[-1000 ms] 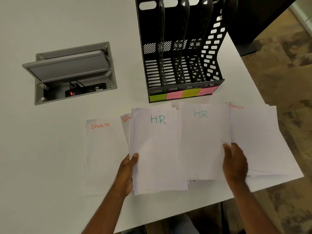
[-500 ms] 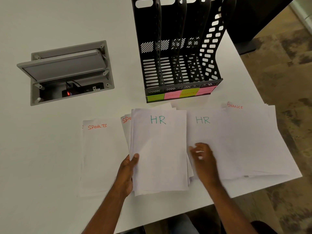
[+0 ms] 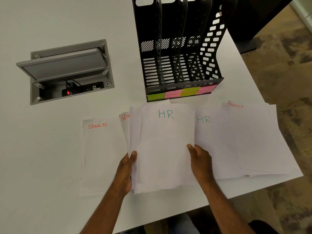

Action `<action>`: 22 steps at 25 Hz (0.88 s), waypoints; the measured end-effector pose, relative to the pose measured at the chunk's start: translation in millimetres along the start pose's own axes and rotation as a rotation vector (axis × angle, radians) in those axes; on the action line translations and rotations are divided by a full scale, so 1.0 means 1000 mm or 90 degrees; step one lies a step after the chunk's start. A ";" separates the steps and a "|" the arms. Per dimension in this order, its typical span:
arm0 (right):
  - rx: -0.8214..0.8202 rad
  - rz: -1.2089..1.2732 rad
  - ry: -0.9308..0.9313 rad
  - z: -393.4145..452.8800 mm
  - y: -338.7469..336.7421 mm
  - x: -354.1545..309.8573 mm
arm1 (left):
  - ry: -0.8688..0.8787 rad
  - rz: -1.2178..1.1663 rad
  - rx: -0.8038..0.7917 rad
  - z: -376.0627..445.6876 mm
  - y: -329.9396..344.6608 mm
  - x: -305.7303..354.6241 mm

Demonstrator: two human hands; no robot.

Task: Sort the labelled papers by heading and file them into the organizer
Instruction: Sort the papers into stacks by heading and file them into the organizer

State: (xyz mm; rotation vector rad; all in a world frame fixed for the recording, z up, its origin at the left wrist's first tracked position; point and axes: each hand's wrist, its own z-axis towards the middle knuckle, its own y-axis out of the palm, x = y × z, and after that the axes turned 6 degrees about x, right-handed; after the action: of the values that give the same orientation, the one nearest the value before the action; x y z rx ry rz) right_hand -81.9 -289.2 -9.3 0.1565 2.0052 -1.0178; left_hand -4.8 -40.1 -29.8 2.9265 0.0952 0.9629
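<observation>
A stack of white papers sits in front of me, its top sheet headed HR (image 3: 166, 141) in green. My left hand (image 3: 127, 168) grips the stack's left edge. My right hand (image 3: 200, 161) holds the top HR sheet by its right edge. Another HR sheet (image 3: 209, 132) lies flat to the right, beside a FINANCE pile (image 3: 253, 135). A SPORTS sheet (image 3: 101, 149) lies to the left, and a second SPORTS sheet (image 3: 125, 120) peeks from under the stack. The black organizer (image 3: 211, 56) stands behind the papers, with green and pink labels (image 3: 173, 94) along its base.
An open grey cable box (image 3: 67, 70) is sunk into the white table (image 3: 50, 166) at the left. The table's right edge and near corner run close to the FINANCE pile, with patterned carpet (image 3: 287, 65) beyond. A dark cabinet stands behind the organizer.
My right hand left the laid-down HR sheet on the right and came back to the stack, where it now holds the top HR sheet's right edge. My left hand kept its grip.
</observation>
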 end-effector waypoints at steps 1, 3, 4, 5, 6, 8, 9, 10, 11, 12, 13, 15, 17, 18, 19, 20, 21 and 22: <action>0.035 -0.028 -0.028 0.004 -0.006 0.001 | 0.003 0.001 0.000 0.000 -0.002 0.002; 0.142 -0.084 -0.086 0.018 -0.028 0.004 | 0.007 0.000 -0.008 0.000 -0.006 0.004; 0.185 -0.108 -0.110 0.026 -0.040 0.008 | 0.008 0.000 -0.010 0.000 -0.009 0.005; 0.213 -0.134 -0.127 0.035 -0.053 0.014 | 0.009 -0.002 -0.009 0.000 -0.013 0.006; 0.229 -0.169 -0.136 0.044 -0.065 0.021 | 0.011 -0.002 -0.007 0.001 -0.016 0.007; 0.236 -0.250 -0.127 0.057 -0.081 0.040 | 0.017 0.005 0.004 0.001 -0.021 0.006; 0.230 -0.287 -0.115 0.061 -0.085 0.051 | 0.017 0.007 0.007 0.001 -0.023 0.006; 0.215 -0.315 -0.101 0.063 -0.087 0.059 | 0.015 0.005 0.010 0.000 -0.024 0.005; 0.199 -0.328 -0.082 0.064 -0.086 0.065 | 0.013 0.003 0.010 0.000 -0.026 0.004; 0.187 -0.325 -0.065 0.064 -0.085 0.066 | 0.010 -0.001 0.009 0.000 -0.027 0.003; 0.184 -0.323 -0.051 0.062 -0.083 0.065 | 0.006 -0.005 0.007 0.000 -0.029 0.002; 0.221 -0.313 -0.069 0.054 -0.073 0.057 | 0.002 -0.011 -0.001 -0.001 -0.031 0.001; 0.222 -0.238 -0.116 0.038 -0.055 0.038 | -0.003 -0.017 -0.004 -0.001 -0.031 -0.001; 0.182 -0.150 -0.123 0.027 -0.042 0.025 | -0.008 -0.018 -0.005 -0.002 -0.030 -0.001; 0.115 -0.072 -0.104 0.014 -0.027 0.011 | -0.011 -0.018 -0.008 -0.002 -0.028 -0.001; 0.040 -0.028 -0.068 0.002 -0.011 0.000 | -0.012 -0.017 -0.014 -0.003 -0.026 -0.001; -0.024 -0.017 -0.032 -0.008 0.002 -0.008 | -0.012 -0.019 -0.024 -0.004 -0.023 -0.001; -0.067 -0.009 -0.001 -0.014 0.012 -0.011 | -0.011 -0.021 -0.032 -0.005 -0.021 0.000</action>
State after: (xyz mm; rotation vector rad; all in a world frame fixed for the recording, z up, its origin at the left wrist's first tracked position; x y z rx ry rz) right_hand -78.6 -268.0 -4.0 0.0850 2.0564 -0.9191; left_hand -8.9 -18.9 -27.5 2.8779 0.1154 0.9209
